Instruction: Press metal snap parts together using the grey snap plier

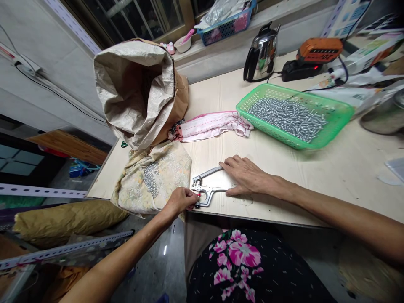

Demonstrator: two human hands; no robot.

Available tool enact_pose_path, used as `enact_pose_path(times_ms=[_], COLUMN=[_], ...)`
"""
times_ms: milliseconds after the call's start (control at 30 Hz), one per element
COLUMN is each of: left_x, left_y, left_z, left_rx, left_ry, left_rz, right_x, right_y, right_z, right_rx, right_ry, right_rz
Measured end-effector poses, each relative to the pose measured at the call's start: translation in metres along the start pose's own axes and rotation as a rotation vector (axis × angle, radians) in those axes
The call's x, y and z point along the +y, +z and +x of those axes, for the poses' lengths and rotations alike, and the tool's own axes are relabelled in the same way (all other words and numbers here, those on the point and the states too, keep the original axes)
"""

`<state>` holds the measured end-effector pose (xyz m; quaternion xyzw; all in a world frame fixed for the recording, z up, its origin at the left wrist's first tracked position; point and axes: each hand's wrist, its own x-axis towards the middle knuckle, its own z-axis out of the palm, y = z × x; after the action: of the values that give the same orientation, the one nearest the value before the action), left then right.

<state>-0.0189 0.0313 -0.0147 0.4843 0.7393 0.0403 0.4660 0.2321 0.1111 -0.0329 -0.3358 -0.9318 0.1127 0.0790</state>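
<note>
Silver hand press pliers [206,190] with a spring and a C-shaped jaw lie near the table's front edge, handles spread apart. My right hand [243,174] grips the handle ends, fingers on the upper one and thumb by the lower one. At the jaw, my left hand [182,199] is closed in a pinch. Whatever its fingertips hold is too small and hidden to name; a bit of red shows beside them. Left of the jaw, a small pile of thin silver metal pieces [151,179] rests on a yellowish patterned cloth [170,162].
A green plastic basket [339,122] full of similar metal pieces stands at the right. Behind the cloth is a large open paper sack [179,99], with a pink-and-white cloth [214,126] beside it. A kettle [261,52] and an orange battery [318,50] stand at the back.
</note>
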Motion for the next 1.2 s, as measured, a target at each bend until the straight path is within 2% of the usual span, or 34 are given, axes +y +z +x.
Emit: enact_pose_path(times_ms=[67,100,167,233,300,400,533,633,767,867,1033,1133,1200], left_x=[0.000,0.001,0.005,0.012,0.023,0.040,0.057,0.063,0.065,0.065,0.065,0.056,0.046], left_y=[0.001,0.003,0.009,0.019,0.027,0.032,0.026,0.023,0.027,0.032,0.036,0.046,0.058], left_z=[-0.006,-0.009,-0.015,-0.016,-0.010,0.007,0.022,0.023,0.021,0.020,0.019,0.014,0.008], left_rx=[0.048,0.120,0.306,0.419,0.401,0.283,0.147,0.122,0.116,0.150,0.193,0.339,0.450], left_ry=[0.029,0.077,0.255,0.489,0.686,0.830,0.852,0.843,0.845,0.801,0.739,0.742,0.817], left_rz=[0.123,0.205,0.366,0.482,0.573,0.686,0.822,0.878,0.867,0.857,0.863,0.833,0.788], right_x=[-0.002,-0.003,-0.005,-0.008,-0.010,-0.011,-0.010,-0.012,-0.017,-0.021,-0.017,-0.001,0.013], right_y=[-0.003,-0.003,-0.003,-0.001,0.000,-0.002,-0.008,-0.008,0.003,0.014,0.014,0.004,-0.001], right_z=[-0.001,-0.002,-0.003,-0.005,-0.007,-0.011,-0.016,-0.020,-0.023,-0.022,-0.016,-0.013,-0.012], right_rx=[-0.026,-0.034,-0.041,-0.036,-0.029,-0.044,-0.057,-0.031,0.020,0.064,0.010,0.022,0.013], right_ry=[0.021,0.024,0.022,0.011,0.009,0.025,0.010,0.008,0.019,0.016,0.027,-0.040,-0.093], right_rz=[0.029,0.046,0.081,0.114,0.139,0.146,0.142,0.132,0.127,0.131,0.109,0.137,0.181])
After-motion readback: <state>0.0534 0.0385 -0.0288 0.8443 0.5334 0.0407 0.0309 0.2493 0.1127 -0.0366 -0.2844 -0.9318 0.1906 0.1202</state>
